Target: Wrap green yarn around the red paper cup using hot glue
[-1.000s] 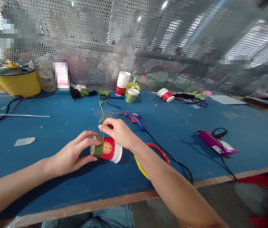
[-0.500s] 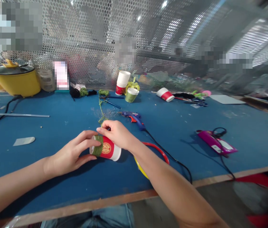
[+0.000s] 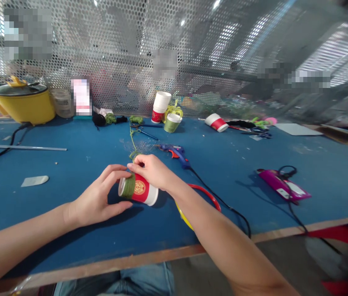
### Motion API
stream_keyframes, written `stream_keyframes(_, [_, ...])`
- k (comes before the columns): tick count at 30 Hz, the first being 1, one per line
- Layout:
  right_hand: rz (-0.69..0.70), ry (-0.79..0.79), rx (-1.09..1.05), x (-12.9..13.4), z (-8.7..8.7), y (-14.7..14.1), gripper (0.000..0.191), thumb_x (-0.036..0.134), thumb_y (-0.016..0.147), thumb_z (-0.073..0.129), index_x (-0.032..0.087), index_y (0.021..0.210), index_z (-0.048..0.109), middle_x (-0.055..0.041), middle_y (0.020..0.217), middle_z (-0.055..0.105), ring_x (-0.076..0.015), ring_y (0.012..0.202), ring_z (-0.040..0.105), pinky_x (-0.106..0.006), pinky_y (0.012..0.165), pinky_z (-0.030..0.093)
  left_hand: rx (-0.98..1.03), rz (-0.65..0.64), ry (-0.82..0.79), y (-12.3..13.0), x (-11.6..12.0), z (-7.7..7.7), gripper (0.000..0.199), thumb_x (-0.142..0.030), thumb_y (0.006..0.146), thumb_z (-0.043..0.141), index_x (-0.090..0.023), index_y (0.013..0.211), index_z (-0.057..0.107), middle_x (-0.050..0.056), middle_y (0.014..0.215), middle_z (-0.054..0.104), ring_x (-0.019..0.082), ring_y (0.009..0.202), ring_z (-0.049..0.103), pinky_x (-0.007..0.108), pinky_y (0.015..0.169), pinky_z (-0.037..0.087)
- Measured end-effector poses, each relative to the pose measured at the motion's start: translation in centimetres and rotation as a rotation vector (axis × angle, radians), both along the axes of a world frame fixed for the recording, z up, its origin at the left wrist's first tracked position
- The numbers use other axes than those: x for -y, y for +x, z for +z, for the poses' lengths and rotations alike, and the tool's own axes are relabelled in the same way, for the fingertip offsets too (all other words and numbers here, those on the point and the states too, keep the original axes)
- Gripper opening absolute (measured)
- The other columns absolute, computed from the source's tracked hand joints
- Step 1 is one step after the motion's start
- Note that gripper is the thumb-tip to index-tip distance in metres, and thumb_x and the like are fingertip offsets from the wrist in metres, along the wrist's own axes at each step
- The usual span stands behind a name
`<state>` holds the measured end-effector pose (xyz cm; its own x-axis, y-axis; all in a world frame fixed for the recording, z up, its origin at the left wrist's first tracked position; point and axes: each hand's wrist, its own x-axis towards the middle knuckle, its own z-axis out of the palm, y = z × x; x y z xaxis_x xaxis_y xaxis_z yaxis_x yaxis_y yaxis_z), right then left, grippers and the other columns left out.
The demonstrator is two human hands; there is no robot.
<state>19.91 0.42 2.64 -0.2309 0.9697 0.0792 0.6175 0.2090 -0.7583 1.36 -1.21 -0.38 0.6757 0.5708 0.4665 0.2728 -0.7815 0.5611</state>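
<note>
A red and white paper cup (image 3: 145, 191) lies on its side above the blue table, green yarn (image 3: 128, 187) wound round its left end. My left hand (image 3: 103, 197) curves round that end, fingers on top and thumb below, gripping the cup. Over the cup's upper edge, my right hand (image 3: 152, 170) is pinched, apparently on the yarn strand; its fingertips partly hide what they hold. The strand runs back to a small green yarn ball (image 3: 136, 119). Behind my right hand lies a blue glue gun (image 3: 177, 154).
Stacked cups (image 3: 161, 107) and a green-wrapped cup (image 3: 172, 122) stand at the back, near a tipped cup (image 3: 216, 122). A yellow pot (image 3: 22, 105) is back left. A purple packet (image 3: 280, 184) lies right. Red and yellow loops (image 3: 206, 192) lie by my right forearm.
My left fingers have shifted up and back on the cup, and the thumb is more spread from them. The cup has turned a little. The view has shifted slightly.
</note>
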Motion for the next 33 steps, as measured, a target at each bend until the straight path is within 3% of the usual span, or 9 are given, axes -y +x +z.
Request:
stream_keyframes(14, [0.002,-0.144,-0.124,0.9,1.1,0.0,0.026,0.035,0.076,0.054,0.016,0.06,0.047,0.004,0.058,0.045,-0.0089,0.054,0.039,-0.023,0.053,0.032,-0.049,-0.085,0.031,-0.7,-0.4,0.5,0.033,-0.017,0.082,0.054,-0.019,0.113,0.044,0.013,0.117,0.049,0.023,0.108,0.052,0.037,0.089,0.047])
stream_keyframes(21, [0.049,-0.035,-0.197,0.7,1.0,0.3,0.026,0.035,0.076,0.056,0.016,0.059,0.049,0.0048,0.057,0.042,-0.0085,0.055,0.037,-0.023,0.055,0.032,-0.099,-0.128,0.068,-0.7,-0.6,0.8,0.041,-0.015,0.083,0.051,-0.019,0.122,0.039,0.013,0.123,0.049,0.022,0.111,0.053,0.035,0.089,0.05])
stream_keyframes(26, [0.061,-0.058,-0.192,0.5,0.8,0.4,0.025,0.035,0.078,0.054,0.016,0.062,0.05,0.0043,0.056,0.043,-0.0091,0.055,0.039,-0.024,0.055,0.033,-0.118,-0.157,0.073,-0.7,-0.4,0.7,0.04,-0.009,0.085,0.045,-0.02,0.123,0.039,0.013,0.125,0.046,0.021,0.112,0.052,0.034,0.089,0.05])
stream_keyframes(33, [0.048,-0.043,-0.181,0.7,0.8,0.2,0.025,0.034,0.078,0.055,0.016,0.061,0.049,0.005,0.056,0.041,-0.0085,0.054,0.036,-0.023,0.053,0.031,-0.103,-0.139,0.019,-1.0,-0.4,0.7,0.036,-0.022,0.085,0.055,-0.02,0.119,0.042,0.012,0.122,0.043,0.023,0.112,0.049,0.037,0.092,0.047])
